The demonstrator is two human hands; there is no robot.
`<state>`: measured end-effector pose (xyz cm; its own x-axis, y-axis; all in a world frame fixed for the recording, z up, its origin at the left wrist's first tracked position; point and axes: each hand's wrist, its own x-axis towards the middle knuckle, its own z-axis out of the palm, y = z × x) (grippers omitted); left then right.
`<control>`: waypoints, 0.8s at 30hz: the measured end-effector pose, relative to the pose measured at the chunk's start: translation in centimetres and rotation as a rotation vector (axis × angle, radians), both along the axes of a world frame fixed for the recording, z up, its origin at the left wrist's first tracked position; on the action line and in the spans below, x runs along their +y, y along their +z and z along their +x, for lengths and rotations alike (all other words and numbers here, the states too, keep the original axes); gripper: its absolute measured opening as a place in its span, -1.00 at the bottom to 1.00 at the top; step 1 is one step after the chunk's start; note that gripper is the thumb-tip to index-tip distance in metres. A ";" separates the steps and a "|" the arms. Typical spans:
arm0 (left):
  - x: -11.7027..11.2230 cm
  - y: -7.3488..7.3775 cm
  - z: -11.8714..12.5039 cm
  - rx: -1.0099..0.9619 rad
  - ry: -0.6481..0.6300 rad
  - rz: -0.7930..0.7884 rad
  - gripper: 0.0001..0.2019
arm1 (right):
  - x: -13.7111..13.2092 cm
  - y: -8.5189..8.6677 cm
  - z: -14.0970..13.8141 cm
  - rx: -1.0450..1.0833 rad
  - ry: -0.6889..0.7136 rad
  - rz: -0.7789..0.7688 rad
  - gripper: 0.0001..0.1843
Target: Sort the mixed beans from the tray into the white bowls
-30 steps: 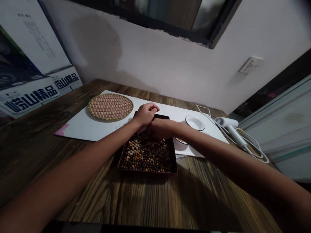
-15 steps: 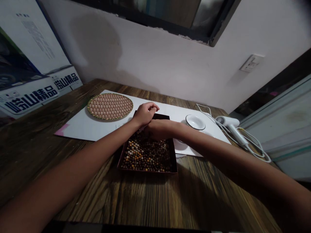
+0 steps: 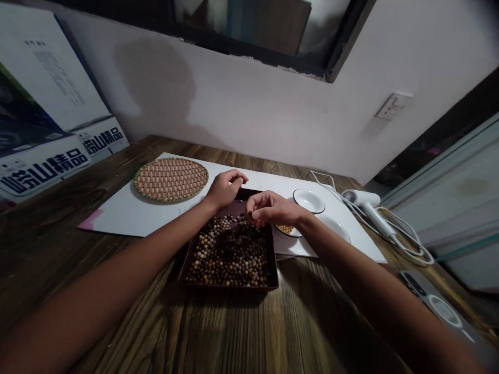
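Observation:
A dark red rectangular tray (image 3: 181, 267) holds many small round beads (image 3: 230, 254) in brown, black, cream and yellow-orange. My right hand (image 3: 273, 209) is above the tray's right side, with thumb and fingertips pinched on what looks like a small dark bead (image 3: 250, 213). Over the far left edge of the tray, my left hand (image 3: 226, 188) is closed with its fingers curled; anything inside it is hidden. Beside my right wrist, a white dish with yellow-orange beads (image 3: 286, 228) is partly covered by the hand.
Two more white dark-rimmed dishes (image 3: 309, 201) stand on a white board (image 3: 120, 221). A woven round mat (image 3: 171, 179) lies on its left. To the right are a white hair dryer (image 3: 370, 208) with its cord and a phone-like grey object (image 3: 440, 306). Printed boxes (image 3: 50, 166) stand left.
My right hand has lifted out of the beads and moved right, thumb and fingers now pinched together. The left hand stays over the tray's far left. The view has shifted slightly.

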<state>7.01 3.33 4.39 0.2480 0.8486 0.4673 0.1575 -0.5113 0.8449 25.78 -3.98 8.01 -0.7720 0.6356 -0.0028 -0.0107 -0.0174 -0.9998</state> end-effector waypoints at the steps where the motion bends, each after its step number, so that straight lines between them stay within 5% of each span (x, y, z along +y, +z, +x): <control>1: -0.1 0.1 0.0 0.005 0.002 -0.003 -0.81 | -0.2 -0.5 0.4 0.050 0.003 -0.060 -0.71; 6: -0.4 0.2 0.0 0.017 0.015 -0.030 -0.80 | -1.1 -1.9 1.8 0.174 0.017 -0.232 -0.72; 11: -0.2 0.2 -0.1 0.041 0.023 -0.038 -0.79 | -1.3 -1.1 3.6 0.113 -0.064 -0.221 -0.66; 17: -0.4 0.4 -0.1 0.046 0.037 -0.060 -0.81 | -0.8 1.9 8.2 -0.416 -0.164 0.148 -0.78; 24: -0.5 0.5 0.1 0.037 0.029 -0.070 -0.81 | -0.8 2.3 10.4 -0.940 -0.219 0.534 -0.79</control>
<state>7.07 2.80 4.90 0.2391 0.8858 0.3977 0.2028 -0.4461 0.8717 36.18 -4.76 10.32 -0.4765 0.8528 -0.2138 0.8080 0.3289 -0.4889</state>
